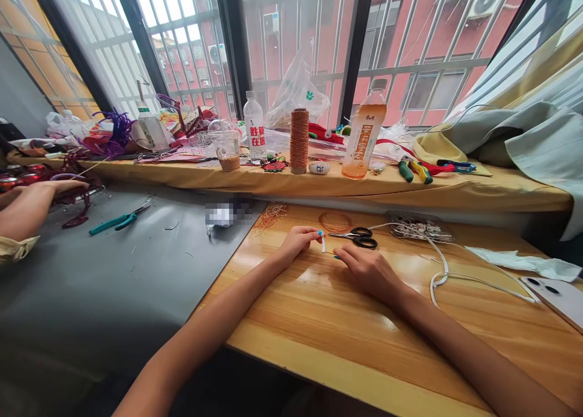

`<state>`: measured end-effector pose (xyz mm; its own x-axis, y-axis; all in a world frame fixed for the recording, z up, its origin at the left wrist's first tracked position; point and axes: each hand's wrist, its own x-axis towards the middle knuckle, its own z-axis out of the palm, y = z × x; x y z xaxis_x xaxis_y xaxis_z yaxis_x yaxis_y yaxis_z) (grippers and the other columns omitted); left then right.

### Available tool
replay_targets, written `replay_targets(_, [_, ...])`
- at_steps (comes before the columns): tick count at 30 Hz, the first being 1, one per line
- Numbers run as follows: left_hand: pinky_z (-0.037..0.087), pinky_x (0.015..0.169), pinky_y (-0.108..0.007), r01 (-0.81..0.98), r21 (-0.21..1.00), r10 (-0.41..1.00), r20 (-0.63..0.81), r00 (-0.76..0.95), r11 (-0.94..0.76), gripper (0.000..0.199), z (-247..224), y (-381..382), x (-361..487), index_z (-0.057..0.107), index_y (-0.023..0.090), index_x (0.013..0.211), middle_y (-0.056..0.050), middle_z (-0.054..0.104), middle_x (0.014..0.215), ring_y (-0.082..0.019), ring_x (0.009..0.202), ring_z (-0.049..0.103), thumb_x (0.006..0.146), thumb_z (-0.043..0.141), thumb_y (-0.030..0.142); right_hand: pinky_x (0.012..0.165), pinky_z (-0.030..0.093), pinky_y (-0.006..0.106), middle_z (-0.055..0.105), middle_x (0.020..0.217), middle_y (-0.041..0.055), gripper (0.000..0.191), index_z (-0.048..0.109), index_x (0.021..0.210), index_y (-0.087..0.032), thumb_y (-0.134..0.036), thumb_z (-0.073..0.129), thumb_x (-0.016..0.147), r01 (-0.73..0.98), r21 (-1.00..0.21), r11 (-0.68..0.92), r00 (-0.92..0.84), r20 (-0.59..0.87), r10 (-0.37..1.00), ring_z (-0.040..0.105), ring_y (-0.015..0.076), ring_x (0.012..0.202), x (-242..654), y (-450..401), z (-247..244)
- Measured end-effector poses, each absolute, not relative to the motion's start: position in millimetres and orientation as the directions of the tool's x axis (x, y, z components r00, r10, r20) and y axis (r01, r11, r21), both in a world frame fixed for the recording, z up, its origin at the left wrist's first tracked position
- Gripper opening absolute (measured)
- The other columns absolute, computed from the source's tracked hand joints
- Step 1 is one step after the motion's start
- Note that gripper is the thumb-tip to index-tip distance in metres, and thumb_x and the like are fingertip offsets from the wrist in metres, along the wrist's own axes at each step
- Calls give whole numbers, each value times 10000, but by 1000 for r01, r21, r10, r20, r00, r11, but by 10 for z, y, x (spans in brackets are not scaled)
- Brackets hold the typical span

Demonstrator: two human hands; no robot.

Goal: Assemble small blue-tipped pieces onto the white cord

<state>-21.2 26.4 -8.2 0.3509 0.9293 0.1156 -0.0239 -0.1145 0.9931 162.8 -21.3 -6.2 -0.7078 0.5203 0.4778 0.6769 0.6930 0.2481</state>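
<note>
Above the wooden table (291, 320), my left hand (298, 244) pinches the top of a short, narrow white piece (323, 243), perhaps cord or tube. My right hand (371, 268) has its fingers closed on a thin orange-brown strand (330, 252) that reaches the lower end of the white piece. Whether thread or wire, I cannot tell. Just beyond my hands lie black-handled scissors (364, 242) and a loose coil of orange-brown strand (336, 222). A white cord (438, 278) loops across the table to the right.
A clear box (421, 226) of small white pieces, a tissue (519, 261) and a phone (553, 292) lie right. The sill holds a brown thread spool (299, 142) and a tea bottle (364, 135). At left, another person's hand (43, 189) works near teal pliers (119, 219).
</note>
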Motion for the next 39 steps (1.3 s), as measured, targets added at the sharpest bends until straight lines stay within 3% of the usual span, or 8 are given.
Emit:
replay_targets(8, [82, 418, -234, -27, 994, 934, 108, 341, -105, 244, -71, 260, -221, 576, 105, 614, 61, 297, 411, -39, 400, 199, 647, 543, 344, 532, 333, 211, 609, 778, 55, 207, 533, 930, -154, -249, 378, 832, 701, 221, 678, -677, 505, 535, 541, 126, 650, 1617, -173, -107])
replay_targets(13, [79, 424, -235, -18, 993, 927, 115, 357, -116, 253, -108, 279, -227, 580, 103, 630, 61, 282, 421, -40, 408, 188, 661, 536, 350, 547, 345, 204, 606, 720, 39, 167, 514, 898, -134, -145, 375, 806, 689, 181, 702, -670, 531, 520, 538, 118, 630, 1646, -151, -149])
replay_targets(16, [77, 430, -236, -22, 992, 925, 121, 360, -122, 255, -112, 274, -231, 573, 107, 624, 66, 263, 413, -40, 407, 181, 663, 533, 356, 551, 332, 209, 607, 757, 35, 163, 529, 854, -151, -105, 398, 768, 683, 243, 689, -690, 526, 498, 535, 123, 646, 1637, -178, -99])
replay_targets(21, [77, 435, -235, -24, 992, 923, 124, 365, -124, 257, -104, 269, -232, 563, 111, 614, 67, 276, 407, -39, 404, 183, 665, 530, 361, 541, 301, 209, 588, 760, 27, 150, 545, 845, -168, -120, 417, 782, 728, 288, 622, -661, 535, 526, 531, 123, 677, 1609, -199, -69])
replay_targets(26, [72, 433, -236, -20, 992, 916, 125, 380, -127, 271, -126, 289, -230, 561, 110, 615, 65, 273, 421, -40, 412, 182, 661, 538, 377, 507, 288, 206, 594, 762, 34, 151, 526, 887, -147, -206, 400, 828, 725, 247, 642, -643, 575, 505, 530, 112, 650, 1611, -172, -129])
replay_targets(33, [90, 435, -232, 1, 990, 915, 129, 383, -140, 303, -109, 279, -226, 581, 108, 625, 61, 295, 429, -38, 415, 187, 650, 542, 407, 533, 317, 208, 582, 699, 20, 137, 526, 835, -150, -135, 397, 791, 698, 216, 683, -663, 555, 502, 519, 116, 616, 1642, -161, -111])
replay_targets(39, [79, 433, -233, 8, 993, 922, 107, 372, -118, 293, -128, 279, -226, 593, 112, 647, 64, 274, 413, -40, 407, 187, 653, 545, 400, 474, 298, 216, 584, 777, 20, 174, 545, 856, -183, -170, 374, 823, 796, 203, 570, -572, 562, 597, 518, 107, 569, 1615, -157, -125])
